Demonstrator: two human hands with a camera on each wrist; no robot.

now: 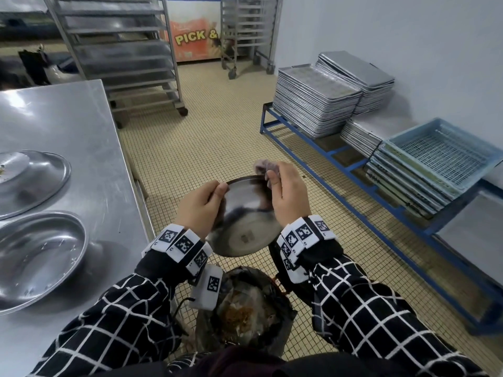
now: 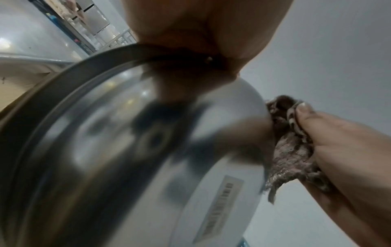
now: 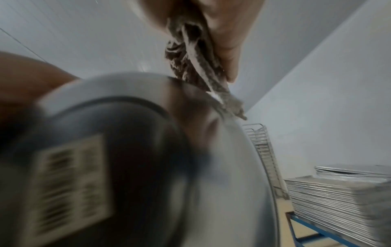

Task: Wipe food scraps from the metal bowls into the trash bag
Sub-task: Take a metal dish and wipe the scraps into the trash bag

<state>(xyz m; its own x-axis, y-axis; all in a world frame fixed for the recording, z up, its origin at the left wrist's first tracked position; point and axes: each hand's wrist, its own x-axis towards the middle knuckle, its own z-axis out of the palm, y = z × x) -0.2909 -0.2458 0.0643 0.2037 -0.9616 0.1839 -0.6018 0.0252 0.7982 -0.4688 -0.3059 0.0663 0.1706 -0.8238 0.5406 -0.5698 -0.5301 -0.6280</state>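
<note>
My left hand [image 1: 202, 204] grips the rim of a round metal bowl [image 1: 246, 227], tilted so its underside and a barcode sticker face me. It hangs above the black trash bag [image 1: 246, 308], which holds brown food scraps. My right hand [image 1: 281, 190] clutches a crumpled greyish cloth [image 1: 265, 167] at the bowl's far right rim. The left wrist view shows the bowl [image 2: 131, 150] close up with the cloth [image 2: 289, 147] pressed on its edge. In the right wrist view the cloth [image 3: 190, 55] hangs from my fingers onto the bowl [image 3: 222, 175].
Two more metal bowls [image 1: 32, 257] [image 1: 27, 178] sit on the steel table [image 1: 70, 126] at my left. Stacked metal trays [image 1: 315, 102] and blue crates [image 1: 441, 153] rest on a blue floor rack [image 1: 353, 186] at right. Wheeled tray racks [image 1: 122, 50] stand behind.
</note>
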